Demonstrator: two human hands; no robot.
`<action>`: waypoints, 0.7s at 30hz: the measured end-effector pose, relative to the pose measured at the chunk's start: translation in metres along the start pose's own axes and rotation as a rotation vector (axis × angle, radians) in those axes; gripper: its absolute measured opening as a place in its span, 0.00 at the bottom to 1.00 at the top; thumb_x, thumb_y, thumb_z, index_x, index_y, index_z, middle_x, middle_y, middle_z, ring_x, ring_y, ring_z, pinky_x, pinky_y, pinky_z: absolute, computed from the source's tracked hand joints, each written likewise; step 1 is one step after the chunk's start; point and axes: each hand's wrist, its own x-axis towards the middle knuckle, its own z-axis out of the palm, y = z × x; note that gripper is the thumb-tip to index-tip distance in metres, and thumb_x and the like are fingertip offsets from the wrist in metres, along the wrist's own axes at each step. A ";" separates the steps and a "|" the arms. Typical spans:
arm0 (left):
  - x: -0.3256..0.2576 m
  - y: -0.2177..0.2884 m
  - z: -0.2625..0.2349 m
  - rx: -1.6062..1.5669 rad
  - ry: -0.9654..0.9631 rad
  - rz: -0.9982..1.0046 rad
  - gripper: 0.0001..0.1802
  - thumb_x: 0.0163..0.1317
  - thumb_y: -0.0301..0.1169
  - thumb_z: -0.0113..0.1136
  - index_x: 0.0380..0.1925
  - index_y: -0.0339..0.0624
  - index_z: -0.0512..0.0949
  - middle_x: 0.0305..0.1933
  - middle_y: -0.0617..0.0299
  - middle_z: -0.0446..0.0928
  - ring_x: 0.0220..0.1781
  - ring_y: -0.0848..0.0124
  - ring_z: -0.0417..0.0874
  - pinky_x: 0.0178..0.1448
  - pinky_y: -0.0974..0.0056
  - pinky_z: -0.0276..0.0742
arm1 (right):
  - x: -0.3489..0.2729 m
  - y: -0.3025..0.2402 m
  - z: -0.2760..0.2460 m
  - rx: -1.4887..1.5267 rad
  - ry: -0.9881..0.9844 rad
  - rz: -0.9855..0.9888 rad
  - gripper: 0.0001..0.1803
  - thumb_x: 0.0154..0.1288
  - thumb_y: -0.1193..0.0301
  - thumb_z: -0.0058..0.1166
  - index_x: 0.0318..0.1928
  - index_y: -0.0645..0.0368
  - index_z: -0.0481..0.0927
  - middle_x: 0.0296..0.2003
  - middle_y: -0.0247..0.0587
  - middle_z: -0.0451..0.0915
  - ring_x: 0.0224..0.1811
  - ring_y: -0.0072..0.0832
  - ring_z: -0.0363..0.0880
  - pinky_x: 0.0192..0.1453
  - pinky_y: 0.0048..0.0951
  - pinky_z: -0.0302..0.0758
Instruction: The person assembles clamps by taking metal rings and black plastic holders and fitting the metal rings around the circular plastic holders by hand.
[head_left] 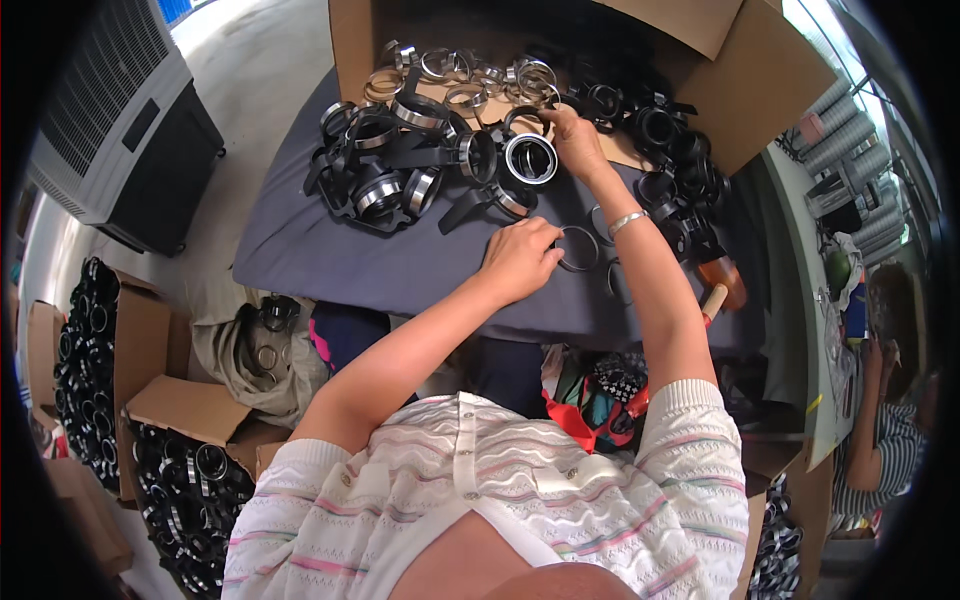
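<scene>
My left hand is over the dark cloth, fingers closed at the edge of a thin dark ring. Farther off, my right hand reaches to the front of the open carton. Its fingers are curled together at a metal ring, partly hidden by them. Beside that hand stands a black part with a bright silver round face. Black plastic parts with metal bands are piled to the left. Loose metal rings lie in the carton.
The open cardboard carton stands at the far side of the cloth-covered table. More black parts heap up at right, near a wooden-handled mallet. Boxes of rings stand lower left. Another person sits at far right.
</scene>
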 end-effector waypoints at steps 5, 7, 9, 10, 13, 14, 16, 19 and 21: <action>0.000 0.001 0.002 -0.039 0.010 0.013 0.08 0.51 0.28 0.59 0.32 0.38 0.78 0.35 0.56 0.77 0.39 0.55 0.79 0.41 0.56 0.74 | 0.022 0.015 -0.026 -0.901 0.085 -0.111 0.10 0.57 0.68 0.49 0.38 0.54 0.81 0.42 0.39 0.76 0.42 0.34 0.74 0.41 0.35 0.73; -0.002 0.000 0.003 -0.042 0.020 0.012 0.08 0.51 0.28 0.59 0.32 0.38 0.78 0.34 0.56 0.77 0.38 0.55 0.79 0.41 0.56 0.74 | 0.027 0.026 -0.033 -0.978 -0.176 0.002 0.10 0.58 0.69 0.49 0.35 0.55 0.83 0.40 0.40 0.78 0.42 0.35 0.77 0.41 0.34 0.75; -0.002 0.002 0.002 -0.054 0.031 0.013 0.08 0.51 0.27 0.59 0.32 0.38 0.78 0.34 0.56 0.77 0.38 0.55 0.79 0.41 0.55 0.74 | 0.026 0.043 -0.043 -0.895 -0.341 0.079 0.10 0.58 0.70 0.48 0.32 0.58 0.83 0.38 0.45 0.80 0.41 0.39 0.80 0.41 0.36 0.78; -0.002 0.003 0.002 -0.053 0.024 0.015 0.07 0.51 0.27 0.59 0.31 0.38 0.78 0.34 0.56 0.77 0.38 0.55 0.79 0.41 0.55 0.74 | 0.023 0.053 -0.050 -0.826 -0.384 0.101 0.10 0.58 0.72 0.48 0.31 0.60 0.83 0.37 0.49 0.82 0.40 0.42 0.82 0.41 0.39 0.79; -0.002 0.005 0.003 -0.052 0.020 0.024 0.07 0.51 0.27 0.59 0.31 0.38 0.77 0.33 0.56 0.77 0.38 0.55 0.79 0.40 0.55 0.74 | 0.007 0.079 -0.091 -0.439 -0.342 0.192 0.08 0.57 0.73 0.51 0.33 0.63 0.81 0.32 0.51 0.81 0.33 0.41 0.81 0.36 0.36 0.78; -0.002 0.005 0.004 -0.043 0.017 0.037 0.07 0.51 0.28 0.59 0.31 0.38 0.77 0.33 0.56 0.77 0.38 0.55 0.79 0.40 0.55 0.74 | 0.001 0.081 -0.107 -0.239 -0.334 0.234 0.07 0.58 0.72 0.52 0.34 0.63 0.80 0.29 0.48 0.82 0.28 0.38 0.81 0.31 0.34 0.78; -0.003 0.003 0.000 -0.047 0.027 0.047 0.07 0.51 0.28 0.59 0.30 0.38 0.78 0.33 0.56 0.77 0.37 0.55 0.79 0.40 0.55 0.74 | -0.015 0.069 -0.126 0.590 -0.254 0.745 0.07 0.62 0.70 0.52 0.35 0.61 0.78 0.22 0.38 0.78 0.19 0.26 0.73 0.24 0.26 0.71; -0.003 0.002 -0.002 -0.110 0.053 0.033 0.08 0.53 0.30 0.59 0.30 0.38 0.79 0.31 0.55 0.78 0.35 0.54 0.79 0.39 0.55 0.75 | -0.050 0.039 -0.141 0.949 -0.159 0.802 0.05 0.67 0.72 0.48 0.38 0.60 0.74 0.25 0.33 0.75 0.21 0.18 0.68 0.25 0.20 0.67; 0.000 0.006 -0.004 -0.217 0.098 0.024 0.09 0.54 0.32 0.59 0.30 0.37 0.80 0.31 0.54 0.78 0.34 0.55 0.79 0.38 0.57 0.75 | -0.079 0.011 -0.138 1.223 -0.081 0.734 0.06 0.67 0.74 0.46 0.42 0.61 0.72 0.29 0.35 0.76 0.25 0.19 0.70 0.28 0.21 0.69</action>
